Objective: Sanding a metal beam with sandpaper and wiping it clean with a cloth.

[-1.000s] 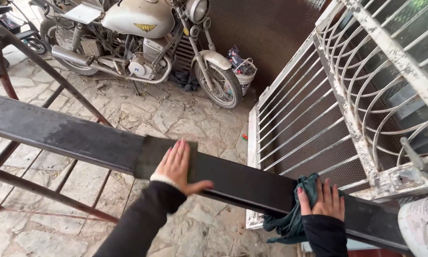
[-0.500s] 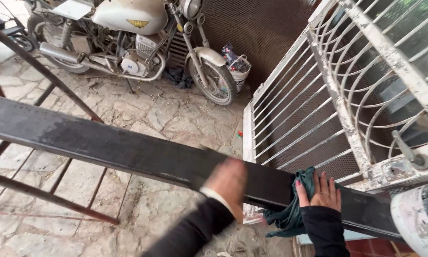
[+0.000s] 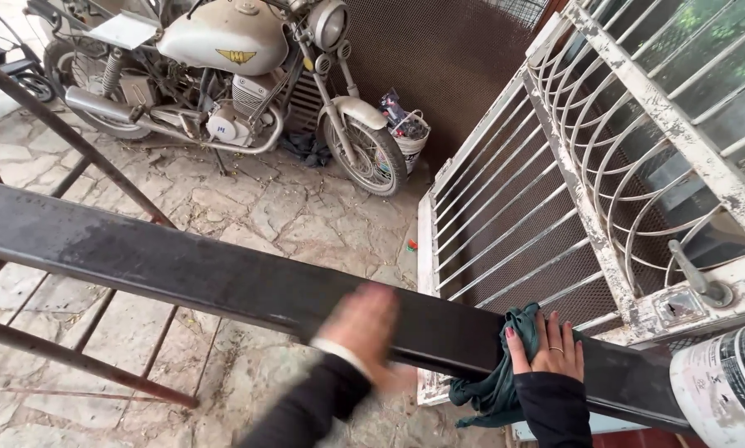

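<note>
Over stone paving, the long dark flat steel beam (image 3: 223, 278), likely heavy and stiff, crossed before me; my left hand (image 3: 364, 328) lay spread on it, my right hand (image 3: 550, 348) pressed a soft teal cloth (image 3: 497, 386) against it.

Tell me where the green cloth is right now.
In the head view, the green cloth sits at the lower right, draped over the dark metal beam and pinned under the right hand, just below the white metal grille.

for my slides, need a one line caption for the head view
Left hand blurred on a dark metal beam, right hand pressing a green cloth against it, dusty motorcycle behind.
</note>
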